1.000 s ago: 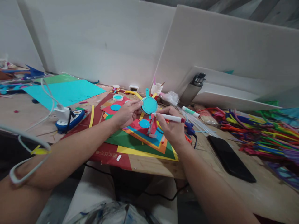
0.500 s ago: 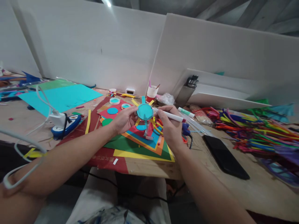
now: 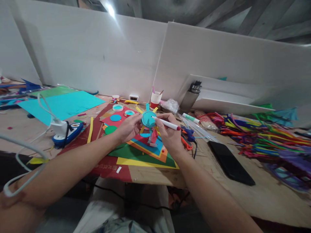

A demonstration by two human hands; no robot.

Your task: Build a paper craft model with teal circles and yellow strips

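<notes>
My left hand (image 3: 130,127) pinches the left edge of a round blue paper craft (image 3: 147,119), which has blue and yellow strips sticking out around it like rays. Between the fingers of my right hand (image 3: 171,132) is a white marker with a dark red end (image 3: 170,124), its tip over the face of the blue disc. Whether the tip presses on the paper is too small to tell. Beneath the craft lie stacked coloured sheets: red, blue, orange, and a green sheet (image 3: 126,154). A blue paper circle (image 3: 115,117) and a green circle (image 3: 111,130) rest on the red one.
At right lie a black phone (image 3: 230,163) and a heap of coloured pipe cleaners (image 3: 257,136). Behind stand paper cups (image 3: 155,98) and a grey bottle (image 3: 191,97). A power strip (image 3: 68,134) with a white cable sits left, near a large blue sheet (image 3: 65,105).
My right hand has brought the marker leftward, so its tip is now over the disc instead of beside its right edge. The whole view has shifted slightly.
</notes>
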